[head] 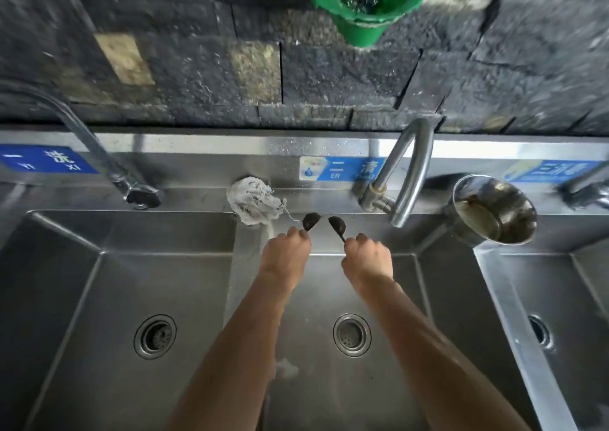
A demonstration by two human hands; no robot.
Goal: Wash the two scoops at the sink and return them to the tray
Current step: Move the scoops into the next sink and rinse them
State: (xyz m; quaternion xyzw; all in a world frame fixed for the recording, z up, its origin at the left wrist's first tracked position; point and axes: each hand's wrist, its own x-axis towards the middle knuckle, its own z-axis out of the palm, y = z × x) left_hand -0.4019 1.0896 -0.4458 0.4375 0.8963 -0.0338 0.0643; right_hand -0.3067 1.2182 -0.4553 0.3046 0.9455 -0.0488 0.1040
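At the steel sink (329, 200), I am pinching one dark scoop (311, 221) in my left hand (287, 252) and the other scoop (336, 224) in my right hand (368, 253), both closed tight on the handles, the washing step apparently under way, with the tap (407, 173) to my right likely needing turning on next.

A crumpled white rag (253, 202) lies on the sink's back ledge, at the top of the divider between the left and middle basins. Further right on that ledge a curved metal tap (406, 176) arches over the middle basin's back right corner. A steel cup (493, 210) with brownish residue inside sits tilted on the ledge at the back of the next divider. A green basket (359, 2) holding steel wool hangs on the dark stone wall (197, 68) above. Blue labels (49, 160) run along the backsplash.
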